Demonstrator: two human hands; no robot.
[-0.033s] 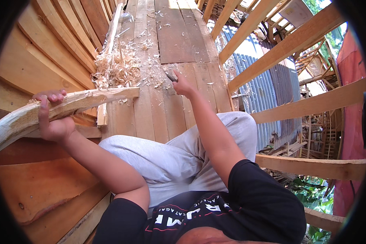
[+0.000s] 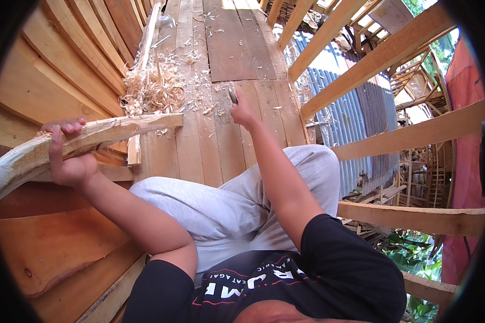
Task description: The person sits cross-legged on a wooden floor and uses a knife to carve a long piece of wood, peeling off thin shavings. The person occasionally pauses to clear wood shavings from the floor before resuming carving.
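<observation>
A long, curved, roughly hewn wooden beam (image 2: pixel 108 132) reaches in from the left, its squared end above the plank floor. My left hand (image 2: pixel 73 156) grips it, with fingers over the top and the palm against its near side. My right hand (image 2: pixel 243 111) is closed around a short dark tool (image 2: pixel 233 97) over the floor, apart from the beam. Only a narrow dark end of that tool shows, and its kind cannot be made out.
Curly wood shavings (image 2: pixel 155 89) are heaped beyond the beam and scattered over the plank floor (image 2: pixel 199 145). A board wall (image 2: pixel 54 75) rises on the left. Wooden rails (image 2: pixel 409 137) run along the right, with corrugated metal sheets (image 2: pixel 345 102) beyond them. My crossed legs (image 2: pixel 199 207) are in front.
My right hand has turned slightly, so the dark tool's end points more straight ahead and less to the left. My left hand keeps its hold on the beam.
</observation>
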